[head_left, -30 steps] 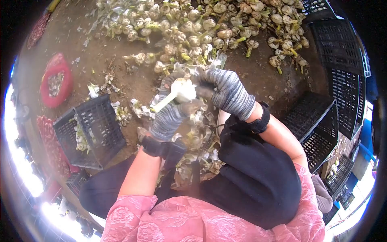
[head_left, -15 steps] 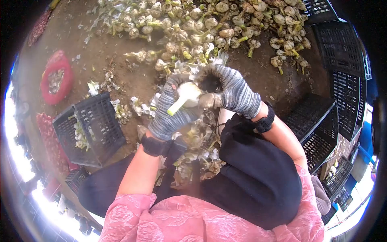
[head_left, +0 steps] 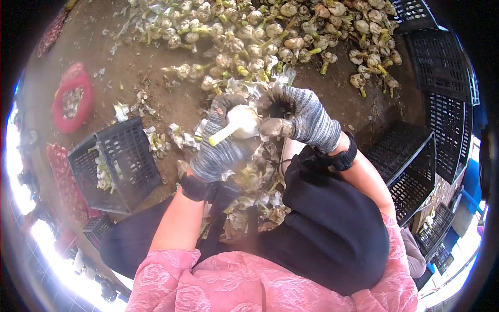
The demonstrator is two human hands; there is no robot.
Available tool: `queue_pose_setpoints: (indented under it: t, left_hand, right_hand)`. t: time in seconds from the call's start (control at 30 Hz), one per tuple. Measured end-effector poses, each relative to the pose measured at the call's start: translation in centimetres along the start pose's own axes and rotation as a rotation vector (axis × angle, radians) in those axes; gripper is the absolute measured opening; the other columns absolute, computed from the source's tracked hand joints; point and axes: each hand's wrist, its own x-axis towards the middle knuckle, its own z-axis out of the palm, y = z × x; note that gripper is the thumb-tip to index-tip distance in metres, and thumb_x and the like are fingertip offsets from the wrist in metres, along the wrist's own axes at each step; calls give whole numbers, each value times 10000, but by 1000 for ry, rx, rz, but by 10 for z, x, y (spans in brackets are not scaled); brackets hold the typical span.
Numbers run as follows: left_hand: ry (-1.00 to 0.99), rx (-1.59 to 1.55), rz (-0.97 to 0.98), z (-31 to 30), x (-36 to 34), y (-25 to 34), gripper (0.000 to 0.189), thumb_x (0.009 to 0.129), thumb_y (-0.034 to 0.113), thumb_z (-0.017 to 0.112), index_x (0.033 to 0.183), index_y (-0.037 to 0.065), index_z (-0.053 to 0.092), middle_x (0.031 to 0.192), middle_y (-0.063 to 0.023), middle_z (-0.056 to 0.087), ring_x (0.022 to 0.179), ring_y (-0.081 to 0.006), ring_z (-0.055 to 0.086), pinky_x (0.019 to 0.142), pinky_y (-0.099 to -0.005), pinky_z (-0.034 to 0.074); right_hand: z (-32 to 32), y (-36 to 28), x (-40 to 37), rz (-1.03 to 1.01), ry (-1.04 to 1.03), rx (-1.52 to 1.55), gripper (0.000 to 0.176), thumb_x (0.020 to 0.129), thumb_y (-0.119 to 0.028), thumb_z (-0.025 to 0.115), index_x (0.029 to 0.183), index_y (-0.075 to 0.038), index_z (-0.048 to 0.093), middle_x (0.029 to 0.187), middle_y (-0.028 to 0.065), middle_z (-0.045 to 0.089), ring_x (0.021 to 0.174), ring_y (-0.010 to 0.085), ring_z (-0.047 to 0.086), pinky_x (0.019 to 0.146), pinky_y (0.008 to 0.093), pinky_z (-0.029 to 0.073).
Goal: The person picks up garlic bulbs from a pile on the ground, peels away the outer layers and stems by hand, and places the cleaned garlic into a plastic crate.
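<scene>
One garlic bulb [head_left: 243, 120], white and peeled clean, held above the lap in front of the knees. Its pale green stalk [head_left: 218, 138] points down-left.

Left hand [head_left: 221, 151]: grey striped glove, palm up, fingers curled shut around the bulb from below and behind, wrist bent upward.

Right hand [head_left: 301, 117]: matching glove, arched over from the right, thumb and fingertips closed on the bulb's root end. Forearm comes in from the lower right, elbow bent.

One black wristband on each arm, two in all: left [head_left: 195, 187], right [head_left: 343, 156].

Heap of peelings [head_left: 254, 184] directly beneath the hands, spilling across the black trousers [head_left: 332, 229].

Dirt floor [head_left: 156, 104] beyond. Loose pile of garlic [head_left: 291, 31] along its far edge, too many bulbs to count.

One black plastic crate [head_left: 130, 156] left of the hands, trimmings inside. At least four more empty crates [head_left: 439, 62] stacked on the right side.

One open red mesh sack [head_left: 73, 101] at the far left.
</scene>
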Motion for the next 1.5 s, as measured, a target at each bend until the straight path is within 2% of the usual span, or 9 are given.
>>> queue_pose_setpoints:
  t: [0.2, 0.4, 0.5, 0.6, 0.8, 1.03, 1.2, 1.33, 1.5]
  left_hand:
    - [67, -623, -268, -1, -4, -2, 452, 736, -30, 594, 1152, 54, 440, 944, -32, 536, 814, -118, 532, 680, -229, 471]
    - [20, -405, -309, -3, -1, -7, 661, 620, 185, 769, 1170, 47, 429, 1075, -65, 531, 976, -151, 511, 866, -290, 423]
    - [0, -432, -120, -1, 2, -18, 701, 621, 247, 773, 1188, 39, 416, 1093, -73, 530, 1003, -162, 511, 869, -294, 425]
    - [69, -494, -155, 0, 1, -16, 708, 626, 264, 769, 1189, 29, 412, 1089, -75, 531, 1002, -166, 517, 866, -298, 429]
    - [-84, -356, -204, -8, -5, -19, 580, 716, 218, 702, 1189, 37, 420, 1069, -59, 544, 928, -140, 532, 827, -272, 444]
    - [40, -480, -159, -3, 0, -10, 574, 647, 110, 746, 1134, 60, 445, 946, -29, 548, 859, -113, 532, 772, -268, 463]
    - [-35, -385, -142, 0, -2, -18, 596, 629, 40, 746, 1145, 73, 450, 1012, -34, 558, 921, -137, 539, 799, -287, 460]
    - [-59, -520, -128, -2, -7, -12, 379, 783, 43, 602, 1137, 65, 468, 1071, -54, 546, 944, -153, 547, 836, -303, 462]
    - [-76, -488, -285, -5, -8, -10, 583, 646, 92, 717, 1144, 62, 417, 997, -51, 546, 919, -161, 536, 843, -317, 437]
  right_hand:
    - [7, -4, -2, -97, 73, -324, 201, 728, -181, 660, 857, -31, 622, 695, 124, 606, 621, 189, 593, 603, 299, 475]
    - [-1, 16, 4, -12, 303, -300, 180, 751, -177, 629, 824, -12, 620, 670, 137, 602, 600, 195, 589, 575, 295, 469]
    - [0, 17, 3, 6, 317, -413, 200, 750, -179, 647, 853, -11, 615, 711, 120, 617, 617, 153, 581, 590, 285, 471]
    - [4, 16, 6, -53, 338, -107, 240, 745, -175, 666, 895, 0, 599, 739, 85, 616, 663, 106, 561, 625, 271, 471]
    - [5, -5, 0, 70, -14, -97, 221, 775, -174, 626, 897, 6, 590, 719, 92, 603, 669, 111, 548, 632, 267, 453]
    - [5, 20, 7, -62, 255, 3, 256, 759, -202, 645, 883, 15, 588, 740, 69, 602, 693, 113, 535, 644, 268, 452]
    - [7, 2, 8, 34, -40, 133, 351, 696, -237, 715, 899, 9, 567, 771, 10, 562, 711, 84, 485, 643, 251, 425]
    - [3, -6, 6, 121, -131, 222, 342, 705, -234, 708, 913, 1, 571, 777, 5, 564, 727, 81, 486, 660, 249, 422]
    - [-2, 4, 4, 202, -126, 227, 267, 748, -246, 666, 883, -24, 608, 723, -1, 570, 676, 60, 492, 598, 212, 415]
